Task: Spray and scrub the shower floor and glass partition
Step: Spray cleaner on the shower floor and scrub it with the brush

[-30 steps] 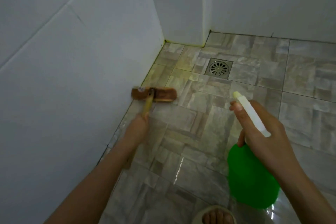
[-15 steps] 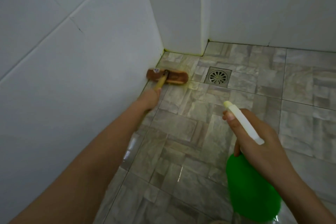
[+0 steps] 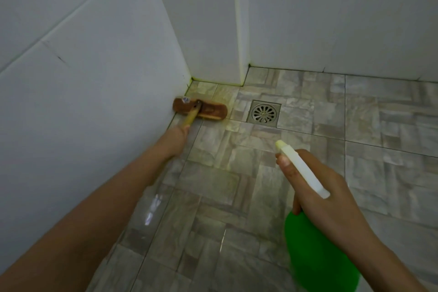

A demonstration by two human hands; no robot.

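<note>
My left hand (image 3: 176, 136) grips the wooden handle of a brown scrub brush (image 3: 208, 109). The brush head lies on the grey stone-pattern shower floor (image 3: 237, 197), pressed against the left wall near the back corner. My right hand (image 3: 324, 192) holds a green spray bottle (image 3: 317, 258) with a white spray head (image 3: 301, 166); the nozzle points toward the floor below the drain. Yellowish liquid stains the tiles around the brush and along the corner grout. No glass partition is visible.
A square metal floor drain (image 3: 264, 112) sits just right of the brush. White tiled walls (image 3: 83, 102) close off the left and back sides, with a projecting wall corner (image 3: 240, 31) behind the drain. The floor shines wet near my left forearm.
My left arm has stretched out and pushed the brush away from me along the left wall toward the back corner. My right hand with the bottle has stayed about where it was.
</note>
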